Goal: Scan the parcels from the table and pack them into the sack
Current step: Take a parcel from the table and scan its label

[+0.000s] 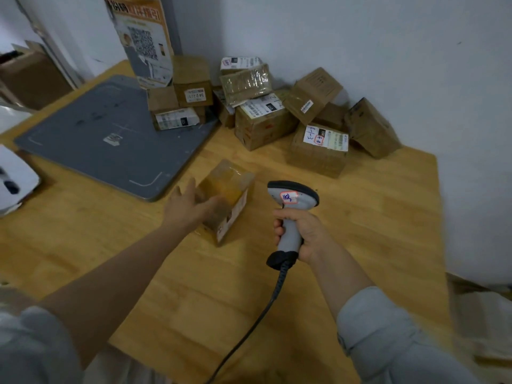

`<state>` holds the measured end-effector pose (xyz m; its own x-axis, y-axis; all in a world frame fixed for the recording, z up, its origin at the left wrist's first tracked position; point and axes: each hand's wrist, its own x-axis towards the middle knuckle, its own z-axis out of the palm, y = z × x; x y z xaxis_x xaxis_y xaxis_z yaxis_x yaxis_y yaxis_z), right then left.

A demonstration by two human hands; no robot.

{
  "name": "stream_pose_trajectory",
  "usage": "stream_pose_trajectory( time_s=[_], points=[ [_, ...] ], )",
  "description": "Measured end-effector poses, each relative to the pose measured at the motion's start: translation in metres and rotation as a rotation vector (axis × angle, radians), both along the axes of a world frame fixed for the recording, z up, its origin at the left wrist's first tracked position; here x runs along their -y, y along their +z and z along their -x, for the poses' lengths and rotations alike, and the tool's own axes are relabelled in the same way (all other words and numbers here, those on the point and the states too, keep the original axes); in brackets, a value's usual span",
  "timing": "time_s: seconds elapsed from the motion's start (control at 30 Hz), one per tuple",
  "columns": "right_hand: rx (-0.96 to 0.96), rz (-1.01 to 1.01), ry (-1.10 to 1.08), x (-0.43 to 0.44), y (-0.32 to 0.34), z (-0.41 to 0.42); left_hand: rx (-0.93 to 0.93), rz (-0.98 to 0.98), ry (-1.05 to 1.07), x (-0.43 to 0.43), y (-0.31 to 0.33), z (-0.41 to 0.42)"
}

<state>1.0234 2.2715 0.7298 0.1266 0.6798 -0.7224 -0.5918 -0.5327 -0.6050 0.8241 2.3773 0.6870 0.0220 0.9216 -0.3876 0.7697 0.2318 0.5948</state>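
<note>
Parcel (231, 189) lay in the middle of the desk (374, 217), long axis away from you, touching your open left hand (191, 207); your right hand (300, 234) gripped the scanner (291, 198).

Corner of a plain room: wooden table against pale walls.
Table (360, 217) of light, jointed wood, pushed into the corner. Wall (360, 37) off-white, 1 small dark mark high on the right. Grey board (97, 134) flat on the table's left part, printed poster (144, 37) upright at its far edge. Light soft, even.

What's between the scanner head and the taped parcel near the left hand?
Head view: only bare table between scanner and parcel; they stand apart.
</note>
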Motion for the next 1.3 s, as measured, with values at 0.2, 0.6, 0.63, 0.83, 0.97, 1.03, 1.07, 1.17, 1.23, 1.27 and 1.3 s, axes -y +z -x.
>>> stream_pose_trajectory(
  time_s=[0.2,0.6,0.63,0.83,0.97,1.03,1.07,1.17,1.23,1.27,1.3],
  points=[
    [0.046,-0.022,0.046,0.027,0.011,-0.002,-0.352,0.055,-0.125,0.006,0.012,-0.027],
    [0.128,-0.138,0.168,0.051,0.025,0.006,0.550,0.291,0.182,0.029,0.044,0.019],
    [0.135,-0.149,0.177,0.053,0.026,0.008,0.559,0.278,0.182,0.031,0.043,0.020],
    [0.157,-0.208,0.156,0.060,0.040,0.017,0.588,0.090,0.142,0.043,0.042,0.023],
    [0.168,-0.227,0.148,0.063,0.048,0.020,0.555,-0.007,0.166,0.042,0.040,0.025],
    [0.174,-0.241,0.142,0.064,0.050,0.021,0.545,-0.013,0.167,0.042,0.040,0.027],
    [0.178,-0.249,0.139,0.064,0.052,0.022,0.545,-0.014,0.168,0.042,0.040,0.029],
    [0.188,-0.268,0.136,0.065,0.056,0.022,0.545,-0.029,0.167,0.044,0.042,0.031],
    [0.190,-0.274,0.143,0.066,0.057,0.023,0.537,-0.033,0.168,0.045,0.043,0.032],
    [0.191,-0.274,0.147,0.066,0.058,0.023,0.534,-0.034,0.170,0.046,0.043,0.033],
    [0.192,-0.275,0.150,0.067,0.059,0.024,0.532,-0.036,0.170,0.046,0.044,0.033]
  ],
)
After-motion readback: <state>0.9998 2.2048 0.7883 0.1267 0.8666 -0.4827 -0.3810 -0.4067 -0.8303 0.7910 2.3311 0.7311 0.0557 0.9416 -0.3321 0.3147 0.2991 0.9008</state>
